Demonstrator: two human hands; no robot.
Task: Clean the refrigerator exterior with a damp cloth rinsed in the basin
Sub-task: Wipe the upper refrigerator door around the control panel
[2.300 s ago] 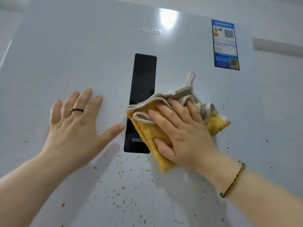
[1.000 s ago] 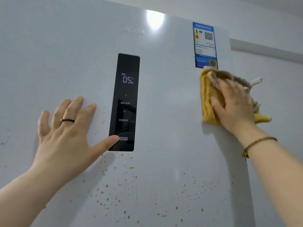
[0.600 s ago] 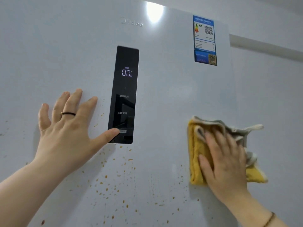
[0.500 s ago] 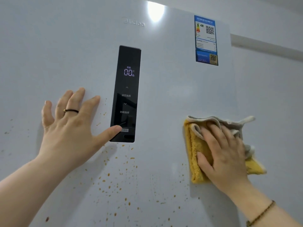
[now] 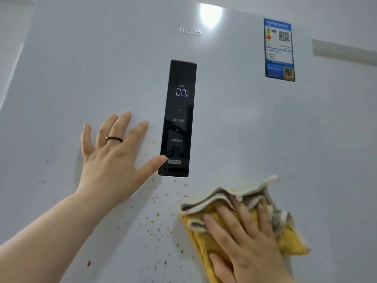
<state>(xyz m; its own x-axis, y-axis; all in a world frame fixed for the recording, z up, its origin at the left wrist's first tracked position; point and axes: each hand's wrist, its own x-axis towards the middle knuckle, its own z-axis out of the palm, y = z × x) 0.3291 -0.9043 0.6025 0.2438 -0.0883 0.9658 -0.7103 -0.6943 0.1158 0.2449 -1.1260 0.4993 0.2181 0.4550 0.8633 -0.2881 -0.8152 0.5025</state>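
Faces the camera as a white, glossy refrigerator door (image 5: 102, 68); carries a tall black control panel (image 5: 179, 119) at mid-width, lit with "00"; bears a blue energy label (image 5: 279, 50) near the upper right corner and a faint brand name (image 5: 188, 32) above the panel; shows orange-brown specks (image 5: 157, 215) scattered below and left of the panel; takes the left hand (image 5: 110, 164) flat, fingers spread, thumb tip touching the panel's lower left edge; takes a folded yellow-and-grey cloth (image 5: 197, 240) pressed under the flat right hand (image 5: 248, 248), below and right of the panel; reflects a bright lamp glare (image 5: 211, 14) at the top.
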